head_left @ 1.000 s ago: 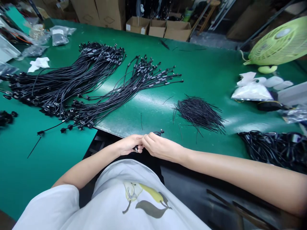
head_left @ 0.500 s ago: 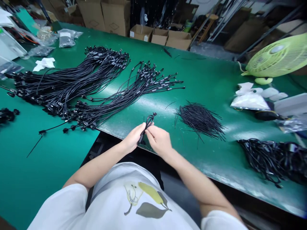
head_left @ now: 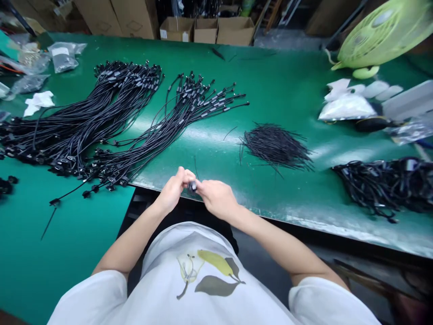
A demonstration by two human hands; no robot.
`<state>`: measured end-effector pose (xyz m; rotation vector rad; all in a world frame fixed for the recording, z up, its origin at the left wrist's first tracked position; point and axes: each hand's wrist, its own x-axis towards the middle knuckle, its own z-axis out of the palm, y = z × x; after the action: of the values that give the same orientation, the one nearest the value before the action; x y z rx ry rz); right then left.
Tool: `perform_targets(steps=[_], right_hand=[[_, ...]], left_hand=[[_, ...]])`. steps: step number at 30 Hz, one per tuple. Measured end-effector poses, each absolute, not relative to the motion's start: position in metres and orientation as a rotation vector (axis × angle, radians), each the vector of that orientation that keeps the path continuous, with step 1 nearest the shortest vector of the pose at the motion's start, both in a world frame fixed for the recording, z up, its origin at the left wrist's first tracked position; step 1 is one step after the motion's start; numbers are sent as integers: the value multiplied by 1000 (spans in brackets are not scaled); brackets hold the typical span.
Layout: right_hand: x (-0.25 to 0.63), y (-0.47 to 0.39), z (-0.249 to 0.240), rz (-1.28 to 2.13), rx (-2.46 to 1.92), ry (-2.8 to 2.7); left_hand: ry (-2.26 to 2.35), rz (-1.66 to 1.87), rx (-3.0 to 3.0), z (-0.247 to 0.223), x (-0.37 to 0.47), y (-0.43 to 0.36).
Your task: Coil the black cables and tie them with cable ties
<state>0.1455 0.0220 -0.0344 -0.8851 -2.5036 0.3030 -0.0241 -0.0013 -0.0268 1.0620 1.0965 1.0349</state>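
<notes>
Here you are, left hand first: its fingers curl almost closed around one small black cable bundle, held at the table's near edge, pale end towards you. On its other side your right hand closes thumb and fingers against the same bundle, the exact grip hidden. It looks like the gathering-and-binding step; whether a tie is on it, you can't tell from here. The next move, I'd judge, calls for one hand keeping the pinch while the other gets free to work the strand. Now the count, left to right: one loose tie on the near green surface; two spreads of straight cables, the big spread and the smaller spread, both too tangled to number; one pile of thin black ties, dozens at least; one green fan and, nearer you, one heap of looped cables, individual pieces uncountable.
</notes>
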Motion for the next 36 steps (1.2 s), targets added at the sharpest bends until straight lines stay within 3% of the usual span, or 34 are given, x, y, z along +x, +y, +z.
perform_targets(steps=[4, 8, 14, 16, 18, 22, 24, 32, 36], right_hand=[[147, 28, -37, 334, -1069, -2413], [141, 26, -34, 490, -1117, -2257], [138, 20, -48, 1898, -944, -1536], [146, 20, -50, 2077, -897, -1427], [157, 21, -46, 1852, -988, -1530], [170, 25, -28, 955, -1193, -1716], [168, 29, -24, 799, -1161, -1800], [161, 36, -32, 1151, -1103, -1359], [159, 37, -45, 1360, -934, -1187]], left_hand=[[1298, 1136, 1183, -24, -20, -15], [1178, 1153, 960, -44, -6, -22], [1185, 1274, 1109, -49, 8, -29], [1153, 1257, 1040, -46, 7, -27], [1154, 1209, 946, -44, 6, -23], [1251, 1124, 988, -43, 9, -16], [1272, 1090, 1032, -42, 16, -15], [1026, 787, 762, -27, 35, -25], [1050, 800, 618, -32, 37, -21]])
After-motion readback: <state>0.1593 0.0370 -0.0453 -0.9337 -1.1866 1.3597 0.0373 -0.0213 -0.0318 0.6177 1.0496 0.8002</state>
